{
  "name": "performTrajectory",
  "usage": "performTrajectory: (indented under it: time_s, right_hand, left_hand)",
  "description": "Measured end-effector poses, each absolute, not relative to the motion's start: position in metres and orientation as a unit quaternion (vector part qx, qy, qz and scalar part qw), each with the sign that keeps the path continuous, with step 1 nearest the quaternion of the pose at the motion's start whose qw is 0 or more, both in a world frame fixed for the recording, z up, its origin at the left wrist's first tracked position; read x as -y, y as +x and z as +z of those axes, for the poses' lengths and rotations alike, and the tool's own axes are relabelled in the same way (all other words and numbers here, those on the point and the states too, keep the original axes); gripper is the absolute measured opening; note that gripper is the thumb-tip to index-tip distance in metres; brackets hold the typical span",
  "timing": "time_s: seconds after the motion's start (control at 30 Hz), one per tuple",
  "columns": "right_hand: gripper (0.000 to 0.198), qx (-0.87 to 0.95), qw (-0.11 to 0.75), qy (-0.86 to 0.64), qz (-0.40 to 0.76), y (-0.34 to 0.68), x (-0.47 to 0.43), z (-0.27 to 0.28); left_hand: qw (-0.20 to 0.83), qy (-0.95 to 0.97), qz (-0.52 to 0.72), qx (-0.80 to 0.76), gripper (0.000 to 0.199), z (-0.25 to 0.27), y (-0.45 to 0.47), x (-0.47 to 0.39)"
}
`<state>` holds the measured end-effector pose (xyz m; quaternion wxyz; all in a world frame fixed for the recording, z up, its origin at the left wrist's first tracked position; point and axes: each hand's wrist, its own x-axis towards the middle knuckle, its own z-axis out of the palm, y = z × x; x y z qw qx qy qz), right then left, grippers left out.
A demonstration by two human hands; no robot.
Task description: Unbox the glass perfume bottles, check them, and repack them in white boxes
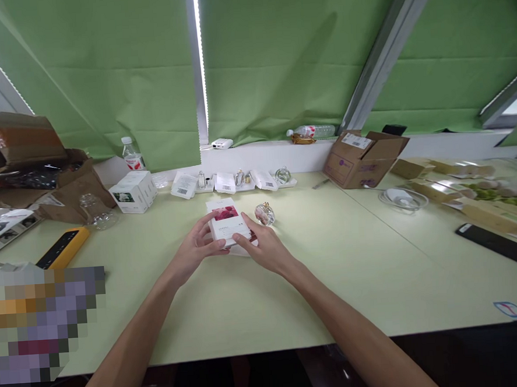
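- Box point(228, 226), white with printed red flowers, sits between both hands.
- Left hand point(194, 250) clasps its left side, thumb at the near edge.
- Right hand point(266, 247) clasps its right side, thumb near the corner.
- Glass bottle point(264, 215): just beyond the right hand.
- Pale item point(241, 251) beneath the grip, perhaps a tray, mostly hidden.
- Barcoded packs point(226, 184): farther beyond the grip.

Head-worn view, from above the table point(360, 280), facing forward and down, hands point(265, 245) at middle distance
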<state>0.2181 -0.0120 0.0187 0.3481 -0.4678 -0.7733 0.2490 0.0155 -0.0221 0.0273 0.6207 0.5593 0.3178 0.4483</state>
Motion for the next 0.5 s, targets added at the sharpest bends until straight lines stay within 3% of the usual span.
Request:
performTrajectory:
  time_s: [0.5]
  right_hand:
    - [0.072,0.773,0.324,-0.480,0.257,0.2183,0.0137,0.0209]
  left_hand:
    - [0.619,0.557,0.446,-0.328,0.069,0.0295,0.0162,0.0233]
